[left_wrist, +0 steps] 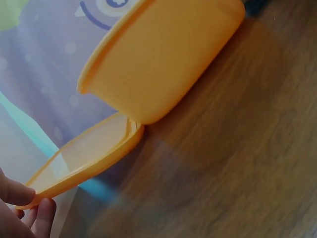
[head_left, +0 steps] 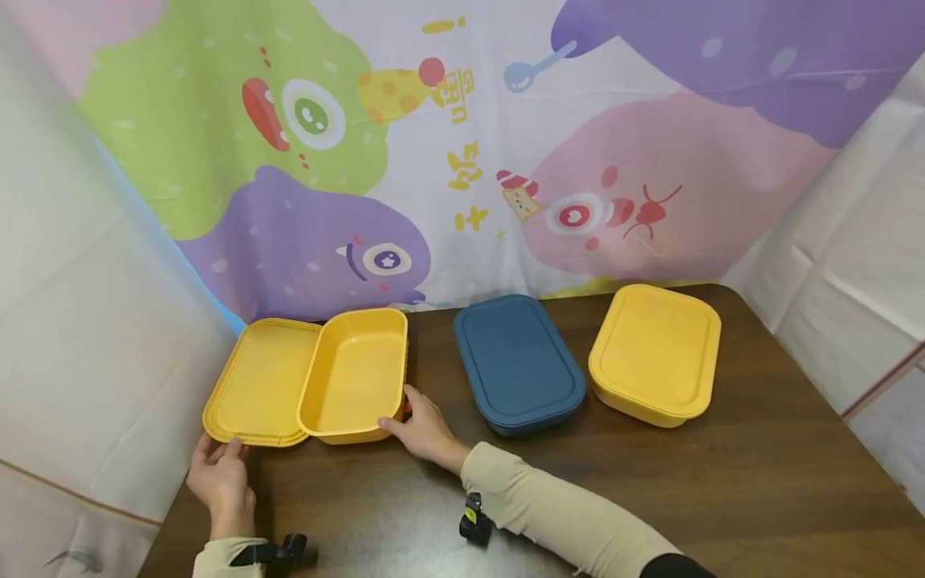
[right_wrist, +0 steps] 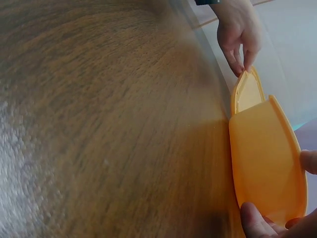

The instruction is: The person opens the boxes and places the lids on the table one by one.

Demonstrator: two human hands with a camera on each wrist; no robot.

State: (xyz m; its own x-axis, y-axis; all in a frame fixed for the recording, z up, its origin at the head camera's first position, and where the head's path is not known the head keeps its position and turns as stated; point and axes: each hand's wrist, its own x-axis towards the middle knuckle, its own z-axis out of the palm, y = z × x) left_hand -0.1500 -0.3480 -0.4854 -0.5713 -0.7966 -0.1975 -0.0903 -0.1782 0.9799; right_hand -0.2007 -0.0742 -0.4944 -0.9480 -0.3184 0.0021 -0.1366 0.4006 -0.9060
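A yellow lid (head_left: 262, 381) lies with its inner side up at the left of the table, and my left hand (head_left: 220, 483) pinches its near left corner. In the left wrist view the thumb is on top of the lid's rim (left_wrist: 81, 181) and fingertips are beneath it. Right beside the lid stands an open yellow lunch box (head_left: 356, 377) with nothing inside. My right hand (head_left: 428, 427) grips the box at its near right corner. The right wrist view shows fingers (right_wrist: 253, 220) against the box's wall (right_wrist: 267, 158). Lid and box touch or slightly overlap along their sides.
A dark blue lidded box (head_left: 519, 361) stands right of the open one. Farther right is a second yellow box (head_left: 656, 349) with its lid on. Behind the brown wooden table (head_left: 390, 514) hangs a cartoon-printed cloth (head_left: 477, 257); pale cloth (head_left: 94, 265) hangs at the left.
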